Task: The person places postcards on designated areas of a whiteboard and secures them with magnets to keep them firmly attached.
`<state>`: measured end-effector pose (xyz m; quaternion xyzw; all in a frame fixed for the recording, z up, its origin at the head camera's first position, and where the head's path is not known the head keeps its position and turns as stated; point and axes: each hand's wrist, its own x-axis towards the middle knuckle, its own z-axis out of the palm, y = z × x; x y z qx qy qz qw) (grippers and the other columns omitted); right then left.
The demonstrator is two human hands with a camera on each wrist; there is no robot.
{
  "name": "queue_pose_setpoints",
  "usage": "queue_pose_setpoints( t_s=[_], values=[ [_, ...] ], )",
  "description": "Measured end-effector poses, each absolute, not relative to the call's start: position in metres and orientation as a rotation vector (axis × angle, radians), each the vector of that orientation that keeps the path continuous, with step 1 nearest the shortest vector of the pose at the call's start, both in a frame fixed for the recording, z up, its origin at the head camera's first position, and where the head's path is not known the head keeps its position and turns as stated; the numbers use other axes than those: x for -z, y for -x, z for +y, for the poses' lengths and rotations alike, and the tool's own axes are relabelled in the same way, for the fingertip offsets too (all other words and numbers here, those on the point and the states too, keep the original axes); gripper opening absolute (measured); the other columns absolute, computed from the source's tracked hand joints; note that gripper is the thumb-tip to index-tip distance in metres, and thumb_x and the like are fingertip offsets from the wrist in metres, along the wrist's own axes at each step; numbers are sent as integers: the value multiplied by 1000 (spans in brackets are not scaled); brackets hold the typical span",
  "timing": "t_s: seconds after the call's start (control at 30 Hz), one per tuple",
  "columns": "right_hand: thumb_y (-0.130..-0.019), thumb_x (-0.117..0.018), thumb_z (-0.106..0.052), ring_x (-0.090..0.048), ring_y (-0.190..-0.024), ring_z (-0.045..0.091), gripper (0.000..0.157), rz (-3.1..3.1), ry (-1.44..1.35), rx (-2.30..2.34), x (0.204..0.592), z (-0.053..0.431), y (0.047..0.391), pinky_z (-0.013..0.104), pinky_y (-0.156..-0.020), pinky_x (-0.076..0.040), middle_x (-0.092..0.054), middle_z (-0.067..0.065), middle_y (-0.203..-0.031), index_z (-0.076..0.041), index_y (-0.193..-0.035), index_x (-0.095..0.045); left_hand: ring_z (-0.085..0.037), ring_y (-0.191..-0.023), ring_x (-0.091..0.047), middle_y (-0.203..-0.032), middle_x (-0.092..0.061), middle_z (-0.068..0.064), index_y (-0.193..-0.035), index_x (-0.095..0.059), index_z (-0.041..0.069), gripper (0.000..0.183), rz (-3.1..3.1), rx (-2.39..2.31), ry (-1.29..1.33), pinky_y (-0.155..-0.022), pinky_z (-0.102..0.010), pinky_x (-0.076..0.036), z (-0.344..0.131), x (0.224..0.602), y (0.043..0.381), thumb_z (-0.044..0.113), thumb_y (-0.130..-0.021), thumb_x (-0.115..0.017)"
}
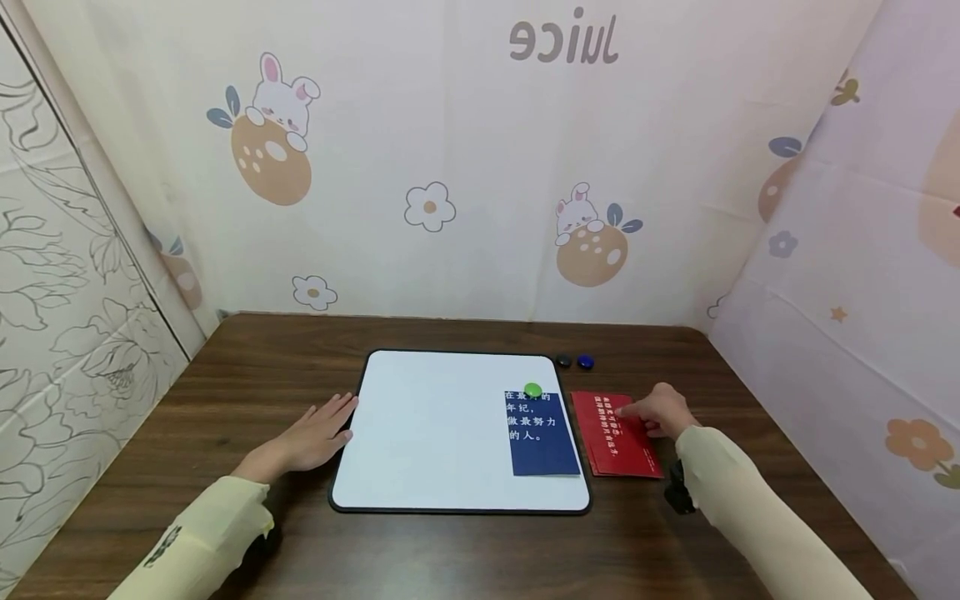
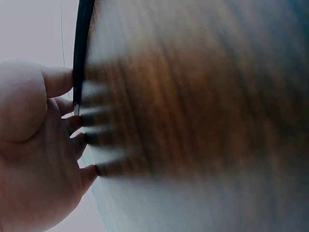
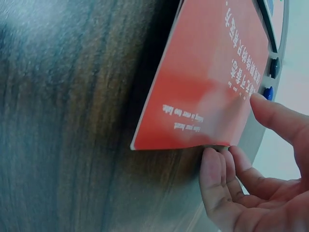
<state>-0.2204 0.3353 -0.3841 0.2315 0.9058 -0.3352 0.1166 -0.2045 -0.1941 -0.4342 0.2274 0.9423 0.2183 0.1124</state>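
A white magnetic board [image 1: 427,433] with a black frame lies on the table. My left hand [image 1: 318,435] rests at its left edge, fingers spread, fingertips right at the frame in the left wrist view. On the board's right side is a dark blue card [image 1: 546,454] with white Chinese text, a round green magnet [image 1: 532,389] at its top. Just right of the board lie overlapping red cards [image 1: 603,454] with white writing. My right hand [image 1: 660,410] pinches the top red card [image 3: 193,96] at its right edge, thumb above and fingers curled at the edge.
A black magnet [image 1: 563,361] and a blue magnet [image 1: 586,362] sit beyond the red cards, by the board's far right corner. The brown wooden table [image 1: 465,558] is bounded by a printed curtain [image 1: 480,108] behind and hangings at both sides.
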Motion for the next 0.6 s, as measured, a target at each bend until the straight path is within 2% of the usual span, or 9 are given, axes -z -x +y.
queue_pose_setpoints(
  t_s=[0.6],
  values=[
    [-80,-76,-14,-56,-80,32,41,2671,-711,934,386,333,222,35,-65,-55,-54,22,-91,11,-96,-48,-46,-140,-13,-151,-20,-29,-147,-25,-6,56,2769,-630,-653,-107,-65,-8,-190,426,200,18,-101,-45]
  ],
)
